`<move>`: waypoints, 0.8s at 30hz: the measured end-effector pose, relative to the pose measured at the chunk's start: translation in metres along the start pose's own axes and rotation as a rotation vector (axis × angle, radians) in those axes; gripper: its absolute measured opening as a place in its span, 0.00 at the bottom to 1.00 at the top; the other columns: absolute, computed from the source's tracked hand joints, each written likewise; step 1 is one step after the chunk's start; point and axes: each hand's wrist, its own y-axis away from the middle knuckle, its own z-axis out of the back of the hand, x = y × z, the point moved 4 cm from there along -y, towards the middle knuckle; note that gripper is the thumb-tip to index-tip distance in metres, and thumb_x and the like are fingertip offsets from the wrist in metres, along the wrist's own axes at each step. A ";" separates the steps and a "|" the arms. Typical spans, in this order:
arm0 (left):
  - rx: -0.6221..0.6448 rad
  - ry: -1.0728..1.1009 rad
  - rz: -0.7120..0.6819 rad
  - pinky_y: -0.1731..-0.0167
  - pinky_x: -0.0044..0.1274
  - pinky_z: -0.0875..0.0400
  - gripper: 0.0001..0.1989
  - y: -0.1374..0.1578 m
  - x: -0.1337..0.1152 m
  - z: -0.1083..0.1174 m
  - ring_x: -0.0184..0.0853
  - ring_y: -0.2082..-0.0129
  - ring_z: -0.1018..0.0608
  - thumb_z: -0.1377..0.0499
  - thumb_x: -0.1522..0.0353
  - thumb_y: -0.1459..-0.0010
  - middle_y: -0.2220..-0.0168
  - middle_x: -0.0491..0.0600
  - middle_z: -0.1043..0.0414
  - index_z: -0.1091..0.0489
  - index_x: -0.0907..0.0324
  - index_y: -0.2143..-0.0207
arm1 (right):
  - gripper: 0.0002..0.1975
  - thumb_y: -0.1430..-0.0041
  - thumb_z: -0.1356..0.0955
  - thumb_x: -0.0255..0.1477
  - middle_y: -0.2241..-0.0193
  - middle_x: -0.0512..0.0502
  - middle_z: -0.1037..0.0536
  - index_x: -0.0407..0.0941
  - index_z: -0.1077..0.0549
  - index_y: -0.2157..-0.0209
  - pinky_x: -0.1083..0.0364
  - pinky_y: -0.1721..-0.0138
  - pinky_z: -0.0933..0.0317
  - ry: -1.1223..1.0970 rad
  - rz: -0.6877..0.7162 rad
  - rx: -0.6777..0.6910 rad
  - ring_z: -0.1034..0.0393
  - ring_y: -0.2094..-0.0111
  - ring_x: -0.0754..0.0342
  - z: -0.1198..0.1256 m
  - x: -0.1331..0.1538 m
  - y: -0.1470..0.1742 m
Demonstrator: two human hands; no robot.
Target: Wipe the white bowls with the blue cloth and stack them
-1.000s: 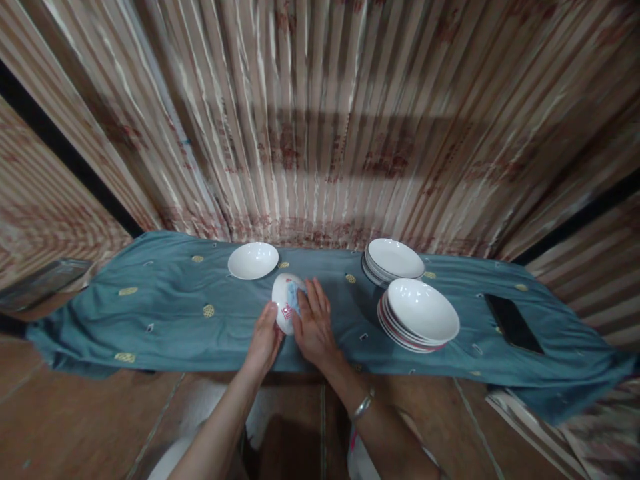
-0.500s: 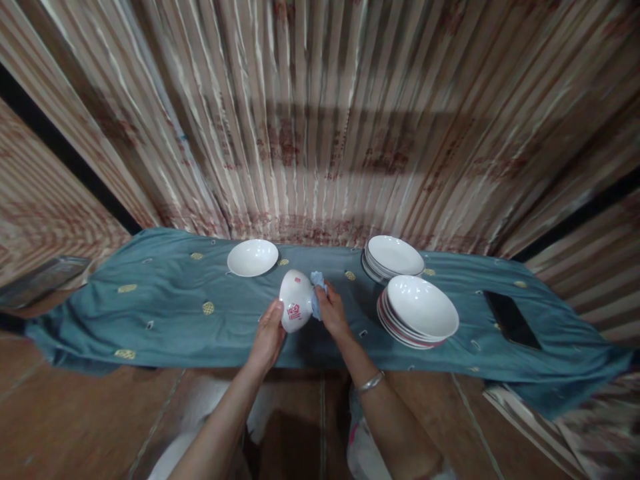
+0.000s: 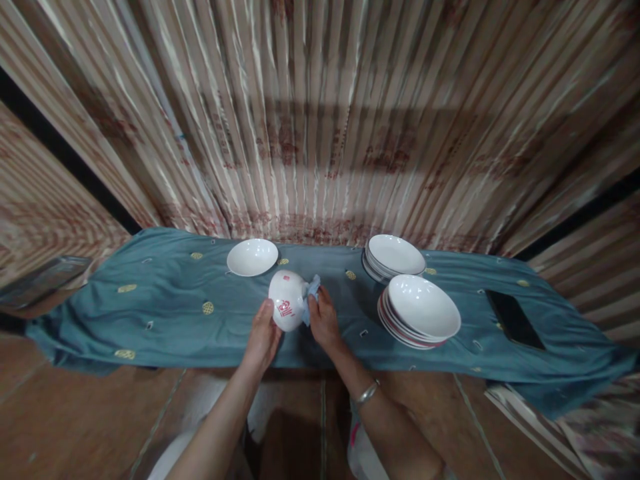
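My left hand (image 3: 263, 335) grips a white bowl (image 3: 286, 293) with red markings on its outside. The bowl is tipped on its side above the cloth-covered table, its base turned toward the right. In my right hand (image 3: 324, 319) is a crumpled light blue cloth (image 3: 312, 297), pressed against the bowl's base. Behind the held bowl, a shallow white dish (image 3: 253, 257) sits on the table.
A stack of white bowls (image 3: 424, 307) stands right of my hands, with a stack of white plates (image 3: 396, 255) behind it. Farther right lies a black phone (image 3: 514, 319). The green tablecloth (image 3: 175, 313) hangs over the edges; a pleated curtain (image 3: 320, 133) rises behind.
The bowl and both hands have shifted slightly left. The bowl has turned a little, and the blue cloth now sits more across its base.
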 end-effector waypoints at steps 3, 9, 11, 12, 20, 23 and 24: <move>-0.009 0.012 -0.012 0.62 0.26 0.25 0.10 0.001 -0.002 0.000 0.35 0.69 0.21 0.36 0.67 0.48 0.69 0.50 0.22 0.30 0.62 0.64 | 0.22 0.35 0.44 0.34 0.43 0.39 0.33 0.42 0.34 0.44 0.45 0.38 0.51 0.026 0.013 -0.001 0.45 0.39 0.47 0.001 0.010 0.006; -0.033 -0.003 -0.008 0.64 0.25 0.25 0.10 -0.001 -0.001 0.002 0.34 0.69 0.21 0.38 0.67 0.46 0.68 0.50 0.22 0.30 0.61 0.62 | 0.21 0.35 0.43 0.32 0.40 0.41 0.37 0.44 0.33 0.44 0.43 0.37 0.53 0.012 0.037 0.028 0.50 0.37 0.47 0.003 0.020 0.010; -0.024 -0.009 -0.012 0.64 0.25 0.25 0.11 -0.001 0.000 0.003 0.35 0.69 0.21 0.38 0.66 0.46 0.68 0.50 0.22 0.30 0.61 0.61 | 0.21 0.36 0.42 0.33 0.40 0.42 0.37 0.44 0.33 0.44 0.44 0.37 0.53 -0.025 0.033 0.038 0.49 0.37 0.48 0.003 0.020 0.010; -0.015 -0.014 -0.012 0.64 0.26 0.25 0.12 -0.002 0.001 0.003 0.35 0.69 0.21 0.37 0.66 0.47 0.68 0.50 0.22 0.30 0.61 0.61 | 0.21 0.36 0.42 0.33 0.40 0.42 0.37 0.45 0.32 0.44 0.44 0.37 0.53 -0.050 0.027 0.043 0.48 0.37 0.48 0.002 0.018 0.009; -0.034 0.000 -0.010 0.65 0.24 0.24 0.09 0.000 -0.004 0.003 0.34 0.70 0.21 0.39 0.68 0.45 0.70 0.49 0.22 0.31 0.61 0.62 | 0.17 0.42 0.37 0.28 0.39 0.45 0.38 0.47 0.25 0.52 0.45 0.38 0.49 -0.230 0.044 0.171 0.44 0.38 0.48 0.002 0.002 0.002; -0.083 0.006 0.005 0.69 0.21 0.24 0.04 0.000 -0.007 0.004 0.31 0.74 0.22 0.42 0.70 0.43 0.72 0.48 0.23 0.31 0.61 0.63 | 0.17 0.45 0.37 0.24 0.41 0.46 0.35 0.47 0.23 0.57 0.42 0.38 0.51 -0.192 0.075 0.195 0.46 0.37 0.48 0.008 0.002 0.001; -0.096 0.005 0.008 0.69 0.21 0.24 0.04 0.000 -0.008 0.004 0.31 0.74 0.22 0.43 0.71 0.42 0.72 0.47 0.23 0.31 0.61 0.63 | 0.17 0.46 0.38 0.22 0.41 0.47 0.34 0.48 0.23 0.58 0.41 0.38 0.51 -0.165 0.086 0.198 0.48 0.37 0.47 0.011 0.004 0.001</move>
